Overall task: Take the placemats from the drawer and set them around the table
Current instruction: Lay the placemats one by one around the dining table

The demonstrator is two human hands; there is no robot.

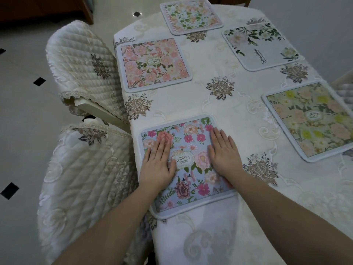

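Hands: left hand [159, 161] and right hand [223, 153] lie flat, fingers extended, grasping nothing, pressed on blue mat [186, 165] | Blue mat: near left edge of counter [225, 236] | Other mats: pink mat [153, 64], far mat [191, 15], white mat [260, 47], yellow mat [311, 121] spaced around counter | Left: two chairs [86, 64].

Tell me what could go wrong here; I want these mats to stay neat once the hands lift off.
1. The blue floral placemat overhangs the table's near-left edge under the left hand and right hand; it might slip or get brushed off.
2. Pushing on it could wrinkle the loose tablecloth and shift the other mats.
3. The yellow-flowered placemat sits close to the right edge, so it could be knocked.
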